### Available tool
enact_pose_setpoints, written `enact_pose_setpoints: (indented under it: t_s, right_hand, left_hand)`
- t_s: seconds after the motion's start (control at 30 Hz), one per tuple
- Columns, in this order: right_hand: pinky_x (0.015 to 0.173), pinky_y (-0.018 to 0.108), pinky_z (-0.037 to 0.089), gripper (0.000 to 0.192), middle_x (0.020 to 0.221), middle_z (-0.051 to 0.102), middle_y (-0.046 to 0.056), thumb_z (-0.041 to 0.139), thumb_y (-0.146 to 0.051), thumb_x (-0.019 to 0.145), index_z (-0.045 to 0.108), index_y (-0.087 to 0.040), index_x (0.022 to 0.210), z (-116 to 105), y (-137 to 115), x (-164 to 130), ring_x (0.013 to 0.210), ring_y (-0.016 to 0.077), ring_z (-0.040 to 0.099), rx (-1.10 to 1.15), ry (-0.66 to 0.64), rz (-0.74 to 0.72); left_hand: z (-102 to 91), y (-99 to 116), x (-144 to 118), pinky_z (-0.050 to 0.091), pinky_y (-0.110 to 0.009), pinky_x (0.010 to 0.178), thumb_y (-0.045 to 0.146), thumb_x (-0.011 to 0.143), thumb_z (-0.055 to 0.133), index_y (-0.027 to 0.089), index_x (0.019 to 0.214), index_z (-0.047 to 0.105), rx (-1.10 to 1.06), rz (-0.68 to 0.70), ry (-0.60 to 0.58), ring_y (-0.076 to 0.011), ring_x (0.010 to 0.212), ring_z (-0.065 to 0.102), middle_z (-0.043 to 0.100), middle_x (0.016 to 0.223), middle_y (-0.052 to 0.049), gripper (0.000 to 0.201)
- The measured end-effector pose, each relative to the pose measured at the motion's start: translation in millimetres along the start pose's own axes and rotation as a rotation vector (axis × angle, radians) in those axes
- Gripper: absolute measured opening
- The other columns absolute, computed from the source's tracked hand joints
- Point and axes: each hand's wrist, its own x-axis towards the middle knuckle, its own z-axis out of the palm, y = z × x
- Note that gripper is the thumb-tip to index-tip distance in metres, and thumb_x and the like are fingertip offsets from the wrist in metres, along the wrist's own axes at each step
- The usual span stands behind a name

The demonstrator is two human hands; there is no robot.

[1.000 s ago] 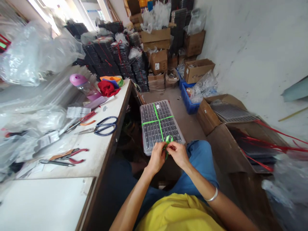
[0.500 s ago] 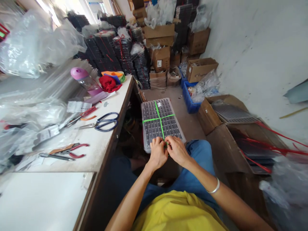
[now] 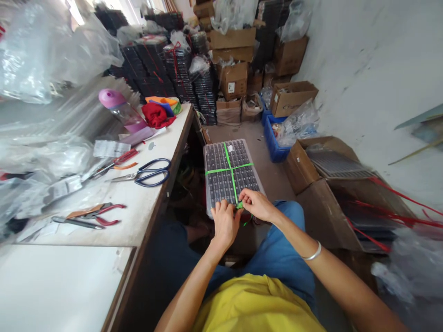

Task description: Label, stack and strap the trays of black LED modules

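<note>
One tray stack (image 3: 228, 173), two crossed green straps (image 3: 230, 168); left hand (image 3: 224, 223) presses its edge, right hand (image 3: 258, 205) pinches strap knot.

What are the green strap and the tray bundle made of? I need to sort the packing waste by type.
The green strap looks like thin, flat plastic ribbon: glossy, and it folds sharply where both hands, left hand and right hand, pinch it. The tray bundle seems to be clear, shiny moulded plastic, with rows of dark parts showing through. Neither can be confirmed by look alone.
</note>
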Motion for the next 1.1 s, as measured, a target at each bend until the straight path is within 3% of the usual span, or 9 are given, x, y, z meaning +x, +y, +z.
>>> enact_pose_setpoints:
  t_s: [0.17, 0.27, 0.43, 0.57, 0.67, 0.9, 1.1]
  right_hand:
    - [0.081, 0.033, 0.042, 0.02, 0.084, 0.058, 0.005, 0.045, -0.002, 0.077, 0.054, -0.019, 0.084, 7.7, -0.8, -2.4, 0.086, 0.0188, 0.051, -0.094, 0.055, -0.174]
    - [0.088, 0.038, 0.04, 0.017, 0.085, 0.057, 0.007, 0.043, -0.006, 0.081, 0.054, -0.019, 0.08, 16.4, 2.2, 0.9, 0.09, 0.0217, 0.049, -0.129, 0.056, -0.235]
    - [0.078, 0.032, 0.042, 0.023, 0.083, 0.056, 0.006, 0.042, -0.001, 0.078, 0.056, -0.016, 0.086, 14.6, 9.1, 14.1, 0.083, 0.0189, 0.05, -0.14, 0.099, -0.183]
    - [0.065, 0.024, 0.04, 0.02, 0.07, 0.052, -0.001, 0.049, 0.0, 0.073, 0.059, -0.017, 0.076, 0.9, 11.1, 23.3, 0.064, 0.012, 0.049, -0.135, -0.022, -0.192]
    - [0.062, 0.023, 0.037, 0.019, 0.069, 0.05, -0.002, 0.049, 0.0, 0.071, 0.056, -0.017, 0.072, -3.4, 8.3, 23.1, 0.061, 0.0107, 0.047, -0.156, -0.065, -0.19]
    - [0.067, 0.024, 0.038, 0.018, 0.078, 0.052, 0.0, 0.046, -0.002, 0.074, 0.051, -0.018, 0.079, 2.6, 1.7, 16.1, 0.07, 0.0125, 0.048, -0.172, -0.029, -0.19]
    - [0.066, 0.024, 0.038, 0.015, 0.077, 0.053, 0.0, 0.047, -0.004, 0.078, 0.052, -0.018, 0.078, 3.9, 1.8, 16.4, 0.068, 0.0123, 0.048, -0.211, -0.011, -0.21]
  left_hand:
    - [4.8, 4.4, -7.8, 0.032, -0.037, 0.07, 0.017, 0.088, 0.046, 0.017, 0.067, 0.057, -0.01, 0.021, -0.044, -0.0234, 0.083, 0.048, 0.057, 0.08, -0.007, 0.024]
    - [6.9, 4.7, -16.4, 0.033, -0.037, 0.071, 0.012, 0.087, 0.043, 0.016, 0.066, 0.057, -0.033, 0.049, -0.084, -0.0237, 0.083, 0.049, 0.058, 0.081, -0.009, 0.025]
    - [4.7, -1.9, -20.9, 0.037, -0.032, 0.073, 0.016, 0.089, 0.044, 0.017, 0.07, 0.059, -0.139, 0.014, -0.11, -0.0204, 0.081, 0.054, 0.062, 0.081, -0.008, 0.024]
    - [10.9, -1.2, -21.9, 0.035, -0.026, 0.058, 0.026, 0.092, 0.044, 0.018, 0.077, 0.061, -0.269, -0.119, -0.107, -0.0149, 0.061, 0.057, 0.064, 0.07, -0.004, 0.023]
    - [17.9, 3.6, -23.9, 0.032, -0.023, 0.052, 0.026, 0.091, 0.045, 0.018, 0.074, 0.059, -0.369, -0.201, -0.089, -0.0129, 0.051, 0.055, 0.062, 0.059, -0.001, 0.023]
    - [10.2, 3.2, -15.9, 0.038, -0.026, 0.068, 0.02, 0.084, 0.048, 0.018, 0.082, 0.058, -0.472, -0.266, 0.071, -0.0165, 0.072, 0.059, 0.064, 0.079, -0.004, 0.01]
    - [12.6, 6.3, -17.7, 0.035, -0.025, 0.061, 0.028, 0.087, 0.044, 0.019, 0.078, 0.051, -0.606, -0.238, 0.024, -0.0134, 0.059, 0.05, 0.056, 0.067, 0.0, 0.014]
